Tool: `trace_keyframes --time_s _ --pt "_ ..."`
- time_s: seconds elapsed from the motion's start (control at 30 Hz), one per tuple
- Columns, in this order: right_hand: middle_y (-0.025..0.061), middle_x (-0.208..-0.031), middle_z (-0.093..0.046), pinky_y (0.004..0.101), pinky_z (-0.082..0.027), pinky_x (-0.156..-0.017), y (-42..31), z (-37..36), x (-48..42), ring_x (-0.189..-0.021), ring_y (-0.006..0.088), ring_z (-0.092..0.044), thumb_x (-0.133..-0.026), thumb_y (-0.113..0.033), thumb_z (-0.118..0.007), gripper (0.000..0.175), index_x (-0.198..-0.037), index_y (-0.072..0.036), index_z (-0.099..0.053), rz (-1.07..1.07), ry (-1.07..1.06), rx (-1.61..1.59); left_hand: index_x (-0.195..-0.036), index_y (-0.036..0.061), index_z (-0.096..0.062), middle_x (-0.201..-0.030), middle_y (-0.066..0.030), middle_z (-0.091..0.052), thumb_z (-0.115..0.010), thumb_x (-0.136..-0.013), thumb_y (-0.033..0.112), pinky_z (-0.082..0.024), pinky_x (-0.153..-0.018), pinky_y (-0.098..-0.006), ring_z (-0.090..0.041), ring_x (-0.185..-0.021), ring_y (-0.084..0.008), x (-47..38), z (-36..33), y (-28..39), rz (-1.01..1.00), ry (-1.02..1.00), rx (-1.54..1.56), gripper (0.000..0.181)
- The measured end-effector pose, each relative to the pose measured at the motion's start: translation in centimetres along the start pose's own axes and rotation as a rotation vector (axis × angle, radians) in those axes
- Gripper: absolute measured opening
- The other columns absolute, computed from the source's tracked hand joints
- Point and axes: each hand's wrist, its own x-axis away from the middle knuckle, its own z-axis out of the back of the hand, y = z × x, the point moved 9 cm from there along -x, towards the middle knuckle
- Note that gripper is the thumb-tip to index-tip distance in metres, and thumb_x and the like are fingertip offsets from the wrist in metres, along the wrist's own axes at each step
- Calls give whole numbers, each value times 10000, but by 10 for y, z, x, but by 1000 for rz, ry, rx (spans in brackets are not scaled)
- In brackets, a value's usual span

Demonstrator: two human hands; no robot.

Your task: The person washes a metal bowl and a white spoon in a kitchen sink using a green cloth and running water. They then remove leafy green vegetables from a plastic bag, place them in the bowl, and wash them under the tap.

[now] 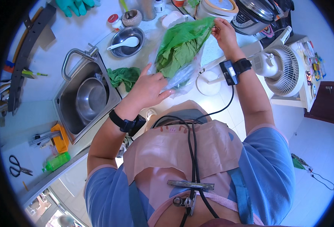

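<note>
My right hand pinches the upper right edge of a thin green plastic bag and holds it raised. Pale green leafy vegetables show through the bag and below it. A clear plastic bag lies crumpled around and under the leaves. At its lower left, my left hand has its fingers spread, with the fingertips against or just over the clear plastic. A dark green cloth lies on the counter behind my left hand.
Left is a steel sink with a metal basin and a faucet. A metal bowl holds a white spoon. A white fan stands right; a cooker sits behind. Scissors lie far left.
</note>
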Motion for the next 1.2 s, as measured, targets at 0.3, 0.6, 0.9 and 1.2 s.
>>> trace_keyframes --time_s 0.3,0.6,0.9,1.2 --pt "91 -877 -618 248 -486 -662 2 -24 15 -811 182 -630 -914 -226 -504 169 -930 -60 -480 -77 -104 -73 -1081 29 -557 -1027 -173 -565 -506 -869 268 -383 -904 -397 -514 -1005 -340 -86 -5 -33 104 133 404 324" --pt "125 -1143 -555 300 -404 -911 1 -9 22 -1125 196 -492 -891 -153 -539 326 -1189 -67 -436 147 -118 86 -1285 -31 -367 -1310 -211 -413 -439 -907 324 -273 -1015 -315 -382 -1223 -304 -149 2 -130 427 267 723 523" --pt "152 -1190 -507 384 -404 -910 -17 -55 50 -1064 356 -472 -760 -21 -589 313 -1061 -104 -607 783 -241 1155 -1037 25 -458 -1002 -54 -499 -475 -908 295 -329 -895 -275 -445 -980 -159 -180 3 -141 483 209 898 299" --pt "154 -1191 -487 388 -438 -865 -5 -31 -9 -1039 332 -496 -704 -106 -650 437 -1126 -43 -556 718 -57 1357 -912 37 -580 -1021 -165 -546 -590 -817 203 -409 -855 -373 -517 -954 -338 -180 -8 -118 237 167 199 192"
